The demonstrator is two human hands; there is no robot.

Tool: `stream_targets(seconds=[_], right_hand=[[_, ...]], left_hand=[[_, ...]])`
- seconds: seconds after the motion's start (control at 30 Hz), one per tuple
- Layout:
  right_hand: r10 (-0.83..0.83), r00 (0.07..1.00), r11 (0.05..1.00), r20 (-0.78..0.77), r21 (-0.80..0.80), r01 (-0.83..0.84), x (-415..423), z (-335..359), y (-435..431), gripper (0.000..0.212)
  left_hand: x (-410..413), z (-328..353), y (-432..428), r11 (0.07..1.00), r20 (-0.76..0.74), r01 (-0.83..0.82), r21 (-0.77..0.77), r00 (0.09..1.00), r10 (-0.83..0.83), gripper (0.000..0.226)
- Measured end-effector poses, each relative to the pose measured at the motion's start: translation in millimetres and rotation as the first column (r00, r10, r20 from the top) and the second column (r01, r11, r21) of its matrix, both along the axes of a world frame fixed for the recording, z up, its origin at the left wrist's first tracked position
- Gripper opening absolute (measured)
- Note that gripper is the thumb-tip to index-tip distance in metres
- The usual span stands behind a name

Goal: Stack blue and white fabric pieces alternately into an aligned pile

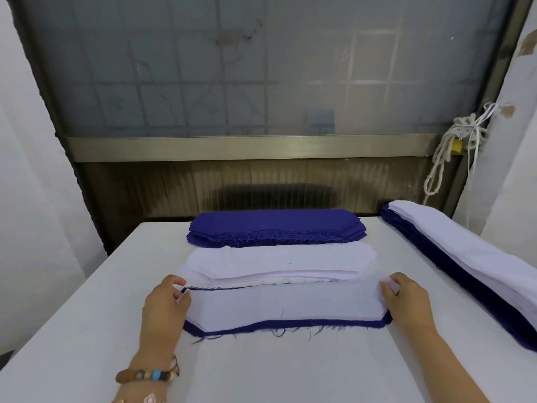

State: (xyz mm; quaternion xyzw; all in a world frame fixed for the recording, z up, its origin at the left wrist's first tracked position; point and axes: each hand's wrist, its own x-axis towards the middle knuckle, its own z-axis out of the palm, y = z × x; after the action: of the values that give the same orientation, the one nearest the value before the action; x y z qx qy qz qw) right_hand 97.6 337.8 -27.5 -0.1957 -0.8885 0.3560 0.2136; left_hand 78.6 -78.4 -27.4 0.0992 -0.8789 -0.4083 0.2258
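A white fabric piece (284, 303) lies over a blue fabric piece (290, 327) near me on the table; the blue edge shows along the front and left. My left hand (164, 309) pinches the white piece's left end. My right hand (406, 301) pinches its right end. Behind them sits a stack of white pieces (279, 260), and behind that a stack of blue pieces (276, 226).
A long pile of alternating blue and white pieces (465, 257) runs along the table's right side. The white table (87, 330) ends at a dark metal wall behind the blue stack. A knotted rope (447, 152) hangs at the back right.
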Motion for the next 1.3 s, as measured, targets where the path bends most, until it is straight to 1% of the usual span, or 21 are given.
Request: stream_targets(seconds=[0.13,0.3,0.43,0.63,0.83,0.9,1.0,1.1,1.2,1.27,1.3], right_hand=[[-0.011,0.999,1.0,-0.033,-0.014,0.01,-2.2,-3.5,1.6,0.011],[-0.019,1.0,0.999,-0.01,-0.05,0.018,-2.3,-3.6,2.3,0.002],[-0.008,1.0,0.998,0.006,-0.055,0.008,-2.2,-3.1,1.3,0.014],[-0.001,1.0,0.999,0.001,-0.05,0.001,-3.1,-4.1,2.4,0.012],[-0.009,1.0,0.999,-0.002,0.038,0.009,-3.1,-4.4,0.5,0.012],[-0.004,1.0,0.999,-0.011,0.044,0.004,-2.6,-4.2,-0.6,0.012],[-0.01,1.0,0.997,-0.026,0.076,0.011,0.0,-4.5,-0.1,0.011],[-0.015,0.998,0.991,-0.067,0.135,0.024,2.2,-3.7,-0.3,0.009],[0.087,0.988,0.981,-0.124,0.183,-0.063,2.9,-1.7,-2.5,0.01],[0.2,0.974,0.961,-0.107,0.213,-0.174,3.1,-1.7,-4.3,0.014],[0.247,0.966,0.948,-0.075,0.225,-0.225,3.6,-2.1,-5.2,0.015]], left_hand=[[-1.0,-1.2,-0.7,0.999,-0.008,-0.04,-0.03,0.999,0.04,0.015],[-2.0,-4.9,-3.0,0.996,-0.014,-0.076,-0.04,0.997,0.075,0.014],[-3.6,-7.2,-5.1,0.994,-0.005,-0.091,-0.057,0.996,0.09,0.013],[-5.6,-8.8,-6.4,0.992,0.001,-0.1,-0.079,0.995,0.1,0.013],[-5.8,-6.7,-5.8,0.993,0.005,-0.08,-0.083,0.997,0.081,0.015],[-4.7,-6.2,-7.2,0.988,-0.001,-0.073,-0.138,0.997,0.073,0.016],[-1.0,-6.5,-7.2,0.966,-0.009,-0.113,-0.233,0.993,0.114,0.014],[-0.3,-4.4,-4.3,0.956,-0.097,-0.148,-0.252,0.987,0.127,0.022],[0.0,-0.1,-0.8,0.975,-0.221,-0.087,-0.206,0.974,0.041,0.031],[0.8,0.1,1.8,0.992,-0.22,0.033,-0.123,0.974,-0.06,0.036],[1.2,-0.5,2.6,0.992,-0.191,0.093,-0.084,0.976,-0.107,0.038]])
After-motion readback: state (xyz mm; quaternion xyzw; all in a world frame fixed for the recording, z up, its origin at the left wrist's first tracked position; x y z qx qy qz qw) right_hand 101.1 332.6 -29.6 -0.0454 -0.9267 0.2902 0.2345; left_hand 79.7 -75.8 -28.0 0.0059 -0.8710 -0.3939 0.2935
